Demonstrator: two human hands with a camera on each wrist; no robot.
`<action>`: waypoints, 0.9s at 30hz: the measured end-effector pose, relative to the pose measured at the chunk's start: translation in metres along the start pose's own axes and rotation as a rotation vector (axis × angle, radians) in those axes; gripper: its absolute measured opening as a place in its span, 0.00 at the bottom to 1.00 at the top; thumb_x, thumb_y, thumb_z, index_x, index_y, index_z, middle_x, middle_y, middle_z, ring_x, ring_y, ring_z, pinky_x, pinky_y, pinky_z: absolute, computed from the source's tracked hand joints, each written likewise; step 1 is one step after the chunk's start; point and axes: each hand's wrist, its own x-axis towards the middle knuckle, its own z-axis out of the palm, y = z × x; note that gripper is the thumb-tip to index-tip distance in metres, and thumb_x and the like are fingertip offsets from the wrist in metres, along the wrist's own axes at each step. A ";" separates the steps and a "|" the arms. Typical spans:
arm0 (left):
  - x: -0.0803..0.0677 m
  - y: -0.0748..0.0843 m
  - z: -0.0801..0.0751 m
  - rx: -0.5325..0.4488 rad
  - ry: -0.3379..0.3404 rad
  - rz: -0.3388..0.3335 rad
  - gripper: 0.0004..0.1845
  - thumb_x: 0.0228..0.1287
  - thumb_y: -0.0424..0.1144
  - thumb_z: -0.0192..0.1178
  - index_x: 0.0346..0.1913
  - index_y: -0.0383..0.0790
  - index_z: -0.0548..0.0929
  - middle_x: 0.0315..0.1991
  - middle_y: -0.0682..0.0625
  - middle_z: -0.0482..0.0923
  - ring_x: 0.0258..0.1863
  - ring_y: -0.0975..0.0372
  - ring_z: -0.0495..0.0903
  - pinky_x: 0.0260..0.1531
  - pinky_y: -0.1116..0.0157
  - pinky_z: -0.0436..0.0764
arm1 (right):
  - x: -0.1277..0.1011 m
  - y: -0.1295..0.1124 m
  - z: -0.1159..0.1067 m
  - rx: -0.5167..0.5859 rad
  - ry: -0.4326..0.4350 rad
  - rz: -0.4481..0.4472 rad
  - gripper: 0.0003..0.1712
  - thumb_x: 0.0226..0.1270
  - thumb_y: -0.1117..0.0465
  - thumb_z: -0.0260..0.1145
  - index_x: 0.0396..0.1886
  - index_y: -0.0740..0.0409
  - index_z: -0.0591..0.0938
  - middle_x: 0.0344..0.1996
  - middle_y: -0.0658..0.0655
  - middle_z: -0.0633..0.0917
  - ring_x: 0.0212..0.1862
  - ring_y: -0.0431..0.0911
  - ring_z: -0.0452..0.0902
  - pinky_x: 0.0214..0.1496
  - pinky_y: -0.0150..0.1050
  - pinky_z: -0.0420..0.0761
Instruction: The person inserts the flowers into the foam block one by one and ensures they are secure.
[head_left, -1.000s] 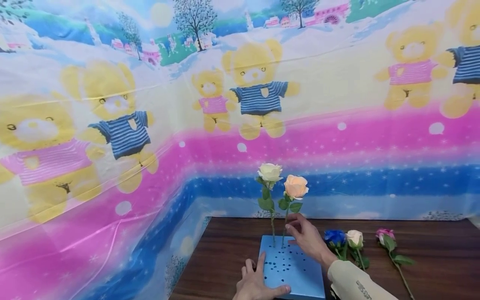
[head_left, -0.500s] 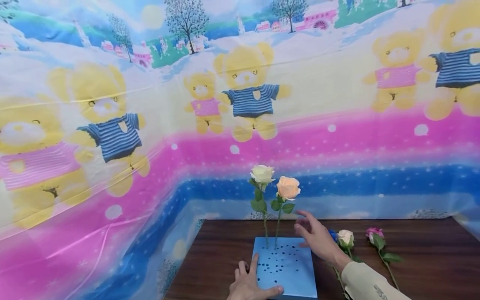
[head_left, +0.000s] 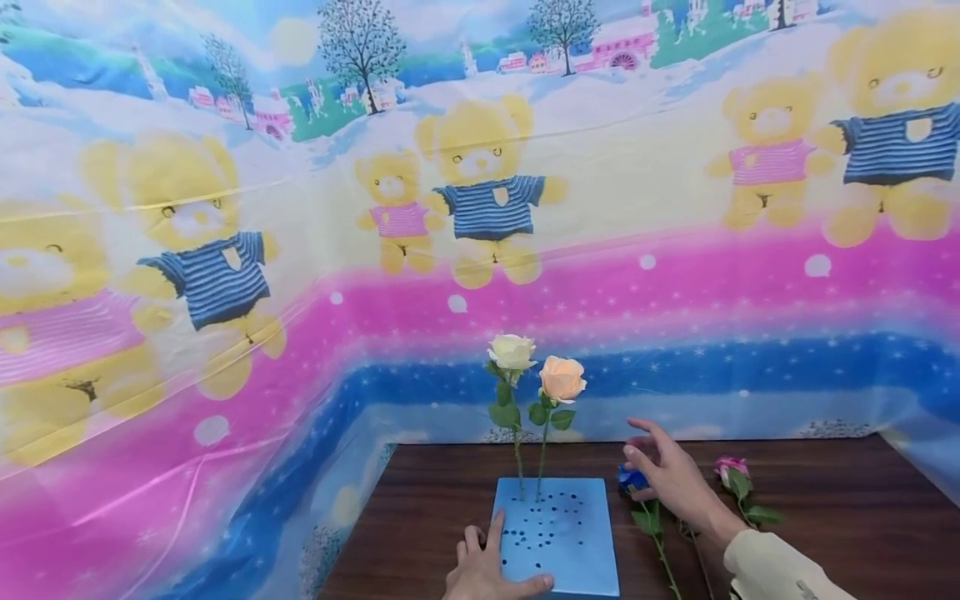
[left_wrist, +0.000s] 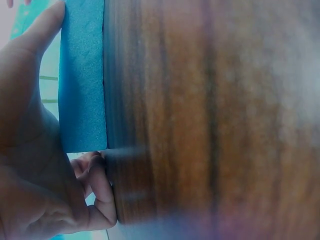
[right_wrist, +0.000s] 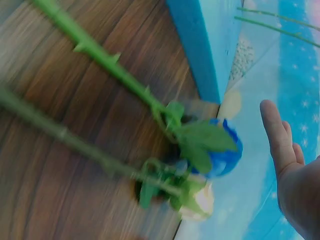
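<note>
My left hand (head_left: 487, 562) rests on the left front corner of a light blue foam block (head_left: 558, 546) dotted with holes, thumb and index finger stretched over its top. In the left wrist view the block's side (left_wrist: 82, 80) stands against that hand. A white rose (head_left: 512, 353) and a peach rose (head_left: 562, 380) stand upright with their stems in the block's far part. My right hand (head_left: 678, 479) is held off the table over a blue rose (head_left: 632, 477), fingers loosely bent, nothing in them. The right wrist view shows a cream rose (right_wrist: 197, 200) beside the blue one, hidden by the hand in the head view.
A pink rose (head_left: 730, 468) lies on the dark wooden table (head_left: 427, 500) right of my right hand. Behind the table hangs a cloth (head_left: 645, 333) printed with teddy bears. Thorny green stems (right_wrist: 95, 55) stretch across the table in the right wrist view.
My right hand has let go of the peach rose's stem and moved right, over the blue rose. The left hand stays on the block. The head view has turned slightly right.
</note>
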 end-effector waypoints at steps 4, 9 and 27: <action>-0.001 0.001 -0.001 0.004 -0.007 0.010 0.70 0.49 0.82 0.77 0.89 0.49 0.64 0.70 0.26 0.65 0.61 0.35 0.73 0.42 0.29 0.80 | -0.009 0.006 -0.022 0.016 0.005 -0.006 0.38 0.92 0.51 0.60 0.92 0.47 0.57 0.80 0.72 0.69 0.71 0.68 0.79 0.48 0.55 0.92; -0.001 0.001 -0.001 -0.001 -0.011 0.015 0.69 0.50 0.81 0.77 0.89 0.48 0.64 0.70 0.25 0.65 0.61 0.34 0.72 0.42 0.28 0.79 | -0.020 0.012 -0.047 0.006 0.031 -0.026 0.40 0.93 0.50 0.59 0.92 0.53 0.54 0.78 0.76 0.68 0.70 0.71 0.79 0.48 0.55 0.92; 0.000 0.003 0.002 0.040 0.023 -0.037 0.70 0.44 0.84 0.77 0.87 0.50 0.67 0.69 0.27 0.66 0.61 0.33 0.74 0.44 0.28 0.80 | -0.053 0.031 -0.121 -0.159 0.162 0.002 0.44 0.92 0.45 0.58 0.93 0.57 0.52 0.75 0.79 0.71 0.66 0.71 0.83 0.43 0.51 0.93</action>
